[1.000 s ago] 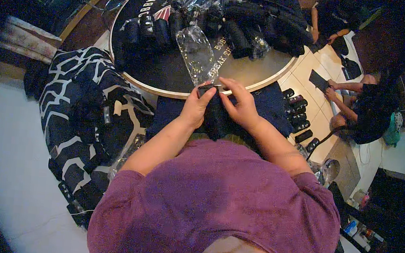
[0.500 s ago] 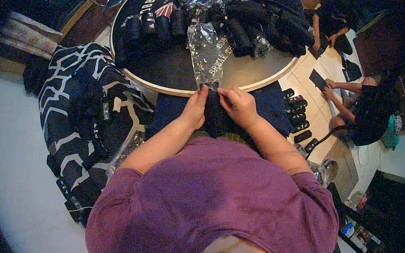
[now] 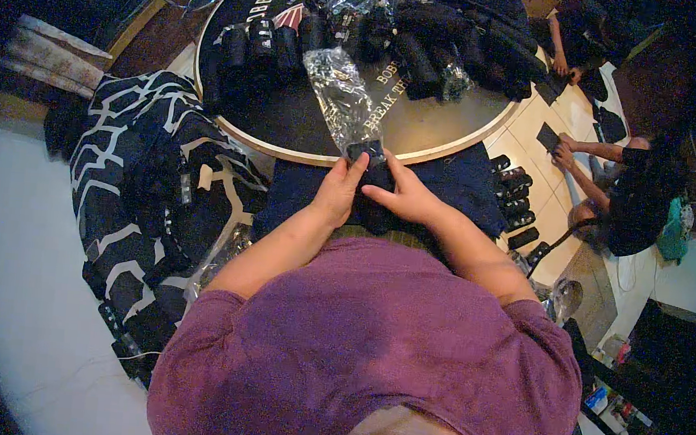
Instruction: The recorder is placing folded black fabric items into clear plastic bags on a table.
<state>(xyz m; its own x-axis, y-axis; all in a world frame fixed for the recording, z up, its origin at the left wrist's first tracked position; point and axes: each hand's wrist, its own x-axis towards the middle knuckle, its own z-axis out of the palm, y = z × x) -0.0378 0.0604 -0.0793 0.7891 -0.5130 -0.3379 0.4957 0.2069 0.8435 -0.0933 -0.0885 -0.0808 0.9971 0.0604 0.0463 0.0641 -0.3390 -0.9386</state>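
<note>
Between my hands is a dark, folded or rolled cloth bundle, just at the near rim of the round table. A clear plastic bag covers its far end, and the bag's loose part stretches away over the tabletop. My left hand is closed round the bundle's left side, thumb on top. My right hand rests against its right side with thumb and fingers apart, partly gripping it. The undersides of both hands are hidden. Dark blue cloth lies over my lap.
Several black rolled bundles, some in clear plastic, crowd the far part of the round table. Black packs line the tiled floor to the right. A patterned black-and-white cover is at left. Another person sits at right, holding a dark item.
The plastic bag has swung to the left and the bundle's end now shows inside its mouth. My right hand went from pinching the bag's edge to spreading along the bundle.
</note>
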